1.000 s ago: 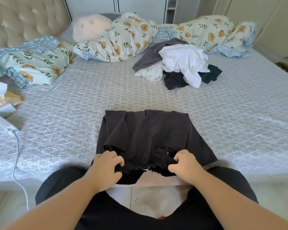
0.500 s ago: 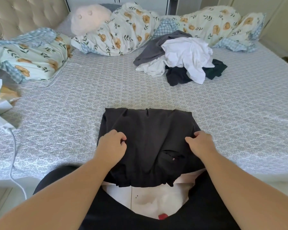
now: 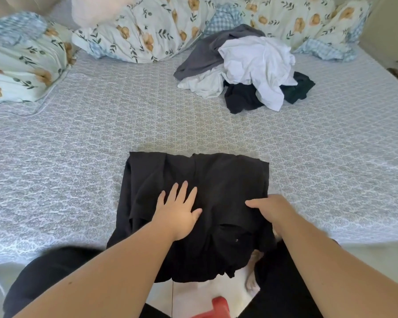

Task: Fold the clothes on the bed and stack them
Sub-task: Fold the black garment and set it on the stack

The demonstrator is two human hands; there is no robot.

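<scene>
Two hands laid on folded black cloth garment (image 3: 216,180) at bed (image 3: 101,138) edge: left hand (image 3: 178,208) flat, fingers spread; right hand (image 3: 271,208) fingers hidden, state unclear. Messy clothes pile (image 3: 246,67) farther back.

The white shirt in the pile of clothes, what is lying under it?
Under the white shirt show a grey garment, another white piece, a black one and a dark one. Anything deeper in the pile is covered.
</scene>
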